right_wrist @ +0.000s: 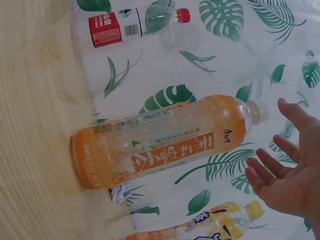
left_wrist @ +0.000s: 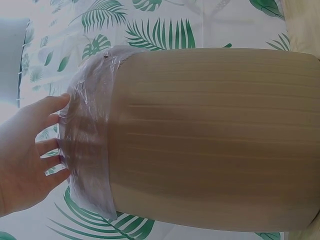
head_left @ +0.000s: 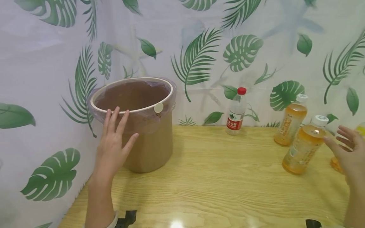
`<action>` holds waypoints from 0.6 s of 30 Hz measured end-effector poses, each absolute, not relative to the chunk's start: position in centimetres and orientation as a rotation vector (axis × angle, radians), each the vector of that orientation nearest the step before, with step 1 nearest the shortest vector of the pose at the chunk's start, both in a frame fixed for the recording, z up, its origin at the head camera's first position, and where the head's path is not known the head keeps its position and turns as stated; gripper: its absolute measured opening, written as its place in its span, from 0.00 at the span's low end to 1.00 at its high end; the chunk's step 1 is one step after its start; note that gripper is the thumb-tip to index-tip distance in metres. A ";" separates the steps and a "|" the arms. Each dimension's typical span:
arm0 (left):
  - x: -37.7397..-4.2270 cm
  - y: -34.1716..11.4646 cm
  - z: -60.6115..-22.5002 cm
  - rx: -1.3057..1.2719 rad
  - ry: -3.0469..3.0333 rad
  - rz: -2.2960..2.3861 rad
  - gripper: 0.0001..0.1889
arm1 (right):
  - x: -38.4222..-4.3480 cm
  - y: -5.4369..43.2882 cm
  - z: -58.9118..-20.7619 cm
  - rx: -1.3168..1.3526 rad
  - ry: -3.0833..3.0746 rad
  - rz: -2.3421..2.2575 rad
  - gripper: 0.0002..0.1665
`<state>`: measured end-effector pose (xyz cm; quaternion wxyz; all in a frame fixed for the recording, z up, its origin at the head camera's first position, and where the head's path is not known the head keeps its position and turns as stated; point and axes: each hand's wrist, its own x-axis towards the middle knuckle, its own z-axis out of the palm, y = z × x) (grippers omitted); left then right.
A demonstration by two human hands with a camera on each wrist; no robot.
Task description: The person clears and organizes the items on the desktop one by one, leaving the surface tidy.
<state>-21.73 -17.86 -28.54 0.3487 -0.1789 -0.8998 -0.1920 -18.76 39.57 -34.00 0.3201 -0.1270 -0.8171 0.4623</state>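
A brown trash bin (head_left: 151, 148) with a cream rim stands at the left, a clear plastic bag (left_wrist: 90, 145) folded over its top. My left hand (head_left: 112, 142) is at the near side of that rim, fingers spread and fairly straight; whether they touch the bag I cannot tell. On the right, my right hand (head_left: 349, 148) is beside the cap of an orange drink bottle (right_wrist: 165, 142), its fingers loosely bent and holding nothing. Another orange drink bottle (head_left: 291, 123) stands just behind that one. Partly hidden by the right hand is a yellow-capped bottle (right_wrist: 210, 222).
A clear water bottle (head_left: 236, 114) with a red cap and red label stands near the back edge of the wooden table (head_left: 205, 186). Leaf-printed sheeting (head_left: 199, 63) hangs along the back and left sides, close behind the bin and bottles.
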 end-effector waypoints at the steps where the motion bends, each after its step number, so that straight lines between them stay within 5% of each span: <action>1: -21.7 -17.8 -28.6 -0.461 -2.335 -0.499 0.37 | -18.8 39.8 -34.3 -0.333 -2.173 1.231 0.37; 18: -21.8 -17.9 -28.5 -0.485 -2.305 -0.480 0.37 | -20.7 40.1 -37.0 -0.307 -2.349 1.421 0.49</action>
